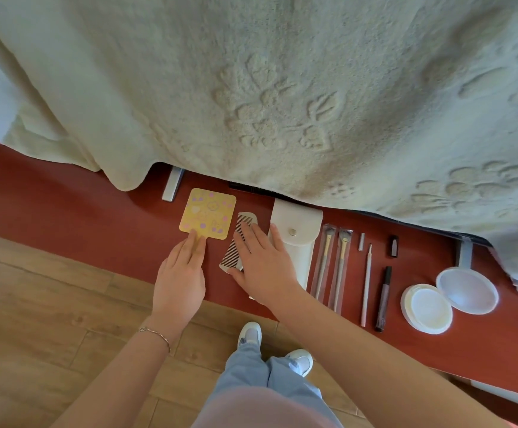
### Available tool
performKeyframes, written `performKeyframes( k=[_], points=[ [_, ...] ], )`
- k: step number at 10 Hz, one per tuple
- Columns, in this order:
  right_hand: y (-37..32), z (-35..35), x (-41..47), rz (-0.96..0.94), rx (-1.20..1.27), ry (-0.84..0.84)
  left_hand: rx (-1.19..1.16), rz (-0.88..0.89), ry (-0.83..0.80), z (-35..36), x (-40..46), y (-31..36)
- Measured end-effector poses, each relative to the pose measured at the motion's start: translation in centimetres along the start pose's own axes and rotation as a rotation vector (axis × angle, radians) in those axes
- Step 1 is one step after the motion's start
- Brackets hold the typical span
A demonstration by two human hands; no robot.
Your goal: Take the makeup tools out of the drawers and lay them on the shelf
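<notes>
A yellow hand mirror with pink and purple stickers lies on the red shelf. My left hand rests flat over its handle with straight fingers. Beside it lies a white comb, partly under my right hand, whose flat fingers press on it. To the right sit a white snap pouch, two wrapped brushes, a thin white stick, a dark pen, a small black cap and an open round compact.
A cream fleece blanket hangs over the shelf's far side. A metal bracket and a second one stand on the shelf. Wooden floor lies below, with my feet in white shoes.
</notes>
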State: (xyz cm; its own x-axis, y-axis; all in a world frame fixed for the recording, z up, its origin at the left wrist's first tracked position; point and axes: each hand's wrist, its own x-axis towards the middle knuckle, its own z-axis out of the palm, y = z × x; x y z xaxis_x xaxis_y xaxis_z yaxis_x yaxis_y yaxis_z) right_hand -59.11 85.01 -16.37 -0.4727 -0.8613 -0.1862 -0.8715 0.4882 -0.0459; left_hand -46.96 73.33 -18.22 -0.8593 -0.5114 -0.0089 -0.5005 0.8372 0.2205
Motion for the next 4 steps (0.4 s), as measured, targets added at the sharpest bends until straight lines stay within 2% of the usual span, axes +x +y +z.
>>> performKeyframes(
  k=[2, 3, 4],
  points=[
    [0.1, -0.9, -0.5, -0.032, 0.064, 0.038, -0.015, -0.004, 0.015, 0.1, 0.0, -0.1],
    [0.3, -1.8, -2.1, -0.004, 0.077, 0.082, -0.035, 0.054, 0.077, 0.1, -0.2, -0.4],
    [1.5, -2.3, -5.4, 0.060, 0.096, 0.046, -0.101, 0.162, 0.121, -0.9, -0.2, 0.9]
  ],
)
